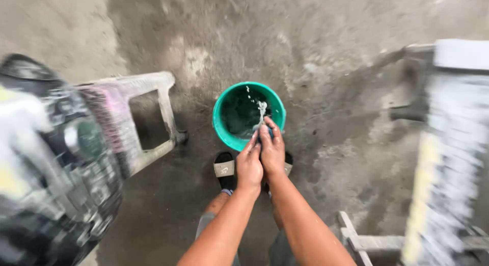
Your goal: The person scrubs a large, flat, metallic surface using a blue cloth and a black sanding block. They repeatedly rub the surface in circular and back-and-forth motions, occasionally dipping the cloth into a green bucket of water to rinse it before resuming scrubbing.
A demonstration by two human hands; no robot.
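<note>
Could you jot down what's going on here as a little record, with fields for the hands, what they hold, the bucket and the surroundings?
Left hand: pressed against the right, fingers wrapped around something small
Right hand: closed over the same item, above the bucket's near rim
Item in the hands: small, dark bluish, mostly hidden; kind cannot be told
Water: splashing up beside the fingers
Bucket: green, round, dark inside, on the concrete floor
Feet: black sandal just behind the bucket
Left of view: paint-spattered stepladder
Right of view: blurred light structure
</note>
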